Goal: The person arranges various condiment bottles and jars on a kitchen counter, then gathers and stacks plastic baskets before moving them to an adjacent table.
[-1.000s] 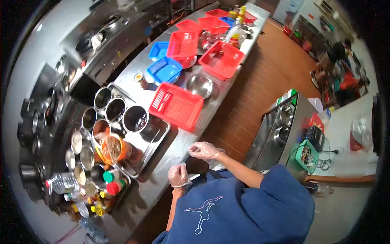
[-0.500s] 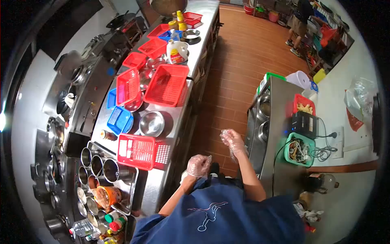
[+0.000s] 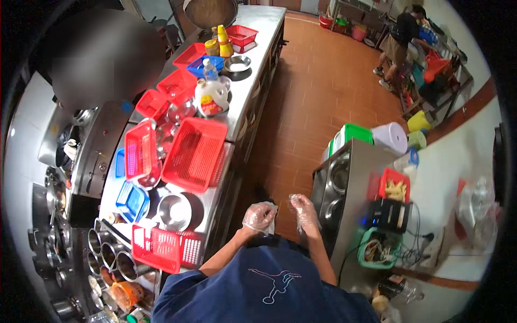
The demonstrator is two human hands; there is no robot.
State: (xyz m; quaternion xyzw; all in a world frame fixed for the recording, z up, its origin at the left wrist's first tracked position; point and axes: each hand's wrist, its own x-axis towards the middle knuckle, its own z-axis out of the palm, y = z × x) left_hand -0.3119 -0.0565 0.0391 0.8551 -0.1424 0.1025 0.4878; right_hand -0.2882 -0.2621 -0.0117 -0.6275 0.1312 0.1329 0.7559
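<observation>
My left hand [image 3: 260, 217], in a clear plastic glove, is raised in front of my dark blue shirt with its fingers curled together. Thin, whitish plastic shows at its fingertips; whether this is loose glove or something held I cannot make out. My right hand [image 3: 304, 211], gloved the same way, is a short gap to the right, its fingers drawn into a pinch. Anything inside that pinch is too small to name. Neither hand touches the steel counter [image 3: 197, 229] on the left or the steel cabinet [image 3: 350, 188] on the right.
On the left counter are red baskets [image 3: 195, 153], a steel bowl [image 3: 175, 211], a blue basket [image 3: 132, 202] and a white jug [image 3: 211, 98]. A green basket [image 3: 380, 247] with cables sits on the cabinet. Another person [image 3: 401, 40] stands at the back right.
My view has shifted, so the counter and cabinet sit further left. My hands have come closer together, the right one lower than before. A large blurred patch now covers the upper left.
</observation>
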